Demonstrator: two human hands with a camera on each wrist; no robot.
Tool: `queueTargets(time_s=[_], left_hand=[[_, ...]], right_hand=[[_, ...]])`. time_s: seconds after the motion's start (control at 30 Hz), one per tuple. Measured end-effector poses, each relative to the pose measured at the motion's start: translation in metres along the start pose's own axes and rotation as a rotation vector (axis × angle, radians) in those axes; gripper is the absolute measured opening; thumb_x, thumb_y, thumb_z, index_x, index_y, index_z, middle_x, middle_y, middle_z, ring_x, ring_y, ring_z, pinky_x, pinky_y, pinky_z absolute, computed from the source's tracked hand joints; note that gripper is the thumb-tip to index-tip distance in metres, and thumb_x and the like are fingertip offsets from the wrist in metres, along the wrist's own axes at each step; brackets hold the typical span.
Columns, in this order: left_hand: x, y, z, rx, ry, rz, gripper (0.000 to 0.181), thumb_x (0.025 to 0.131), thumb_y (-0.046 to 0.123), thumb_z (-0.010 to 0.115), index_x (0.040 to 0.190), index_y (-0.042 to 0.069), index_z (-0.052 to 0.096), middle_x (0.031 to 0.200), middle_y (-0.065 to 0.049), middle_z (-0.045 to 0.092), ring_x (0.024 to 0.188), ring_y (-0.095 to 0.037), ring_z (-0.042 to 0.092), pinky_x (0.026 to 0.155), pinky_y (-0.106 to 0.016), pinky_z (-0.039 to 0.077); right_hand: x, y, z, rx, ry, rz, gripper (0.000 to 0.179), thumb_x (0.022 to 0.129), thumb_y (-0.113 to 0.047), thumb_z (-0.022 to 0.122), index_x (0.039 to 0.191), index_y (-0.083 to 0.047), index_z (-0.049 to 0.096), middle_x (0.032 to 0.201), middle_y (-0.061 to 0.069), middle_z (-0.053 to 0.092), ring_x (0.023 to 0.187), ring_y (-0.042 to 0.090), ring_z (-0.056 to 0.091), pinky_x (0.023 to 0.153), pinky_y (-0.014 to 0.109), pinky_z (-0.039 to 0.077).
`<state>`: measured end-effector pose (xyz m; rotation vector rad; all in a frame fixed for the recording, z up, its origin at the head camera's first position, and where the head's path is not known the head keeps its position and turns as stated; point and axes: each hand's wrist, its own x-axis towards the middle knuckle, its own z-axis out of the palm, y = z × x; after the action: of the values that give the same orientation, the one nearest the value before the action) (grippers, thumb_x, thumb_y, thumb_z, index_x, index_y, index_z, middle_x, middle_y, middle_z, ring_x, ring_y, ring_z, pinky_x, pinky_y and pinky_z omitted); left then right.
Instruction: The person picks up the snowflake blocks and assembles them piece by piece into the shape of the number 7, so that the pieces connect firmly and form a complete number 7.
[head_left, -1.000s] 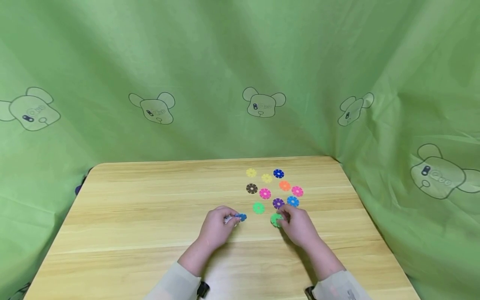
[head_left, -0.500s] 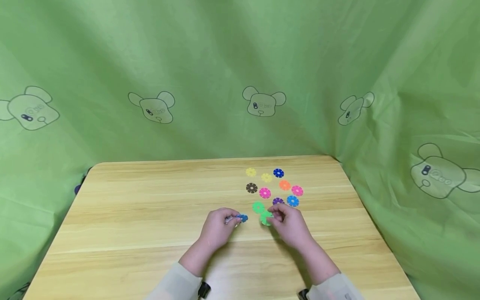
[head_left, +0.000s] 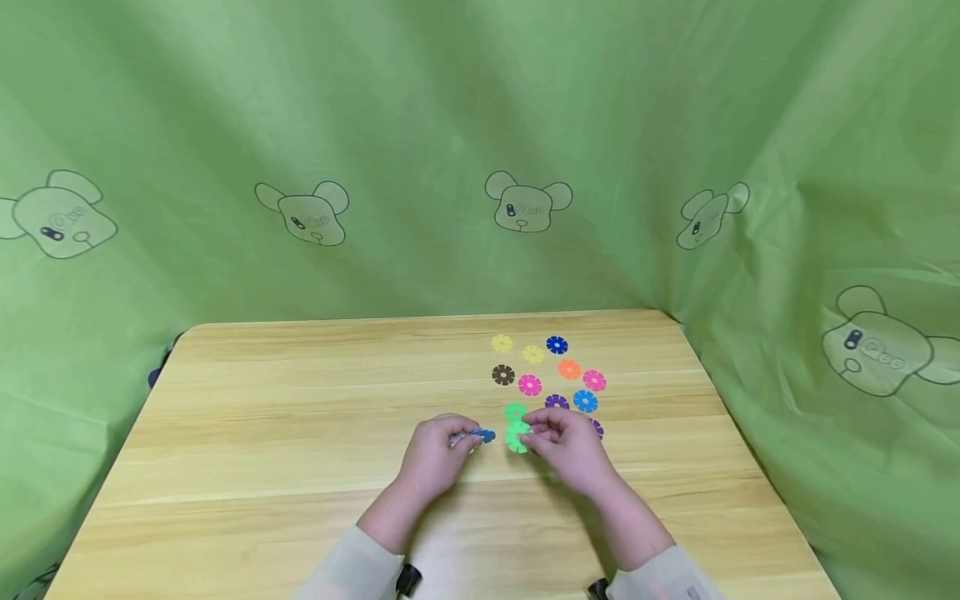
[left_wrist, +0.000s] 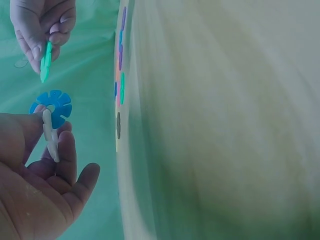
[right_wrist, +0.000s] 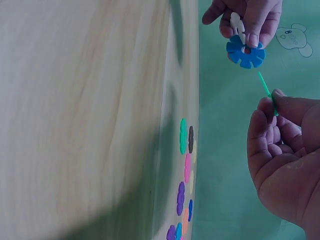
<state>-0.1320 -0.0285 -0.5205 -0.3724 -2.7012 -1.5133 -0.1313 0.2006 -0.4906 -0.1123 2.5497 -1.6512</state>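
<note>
My left hand (head_left: 431, 457) pinches a blue notched building disc (left_wrist: 61, 106) and a white disc (left_wrist: 50, 137). The white one is set crosswise at the blue one's edge, so the two look slotted together. Between thumb and fingertips of my right hand (head_left: 573, 450) is a green notched disc (head_left: 516, 439), held edge-on toward the blue disc with a small gap between them in both wrist views. Both hands are raised above the table. In the head view the held green disc overlaps another green disc (head_left: 515, 412) lying on the table.
Loose discs lie toward the far right of the wooden table (head_left: 285, 417): yellow (head_left: 502, 342), dark blue (head_left: 557, 345), brown (head_left: 503, 375), pink (head_left: 529, 385), orange (head_left: 569, 369), light blue (head_left: 586, 401) and purple. A green curtain (head_left: 420, 275) surrounds the table.
My right hand has moved left with the green disc, closer to the blue one, uncovering a purple disc behind it. My left hand has stayed nearly still.
</note>
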Motion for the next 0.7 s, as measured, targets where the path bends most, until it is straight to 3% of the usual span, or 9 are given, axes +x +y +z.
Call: queueTargets(time_s=[0.7], left_hand=[[-0.0017, 0.0061, -0.0002, -0.002, -0.033, 0.049, 0.005, 0.096, 0.010, 0.078, 0.100, 0.009, 0.081, 0.112, -0.004, 0.077, 0.107, -0.024, 0.073, 0.097, -0.040, 0.060]], right_hand=[[-0.0026, -0.0034, 0.0072, -0.014, -0.030, 0.022, 0.025, 0.091, 0.004, 0.079, 0.115, 0.005, 0.074, 0.092, 0.008, 0.072, 0.077, 0.019, 0.068, 0.067, 0.027, 0.062]])
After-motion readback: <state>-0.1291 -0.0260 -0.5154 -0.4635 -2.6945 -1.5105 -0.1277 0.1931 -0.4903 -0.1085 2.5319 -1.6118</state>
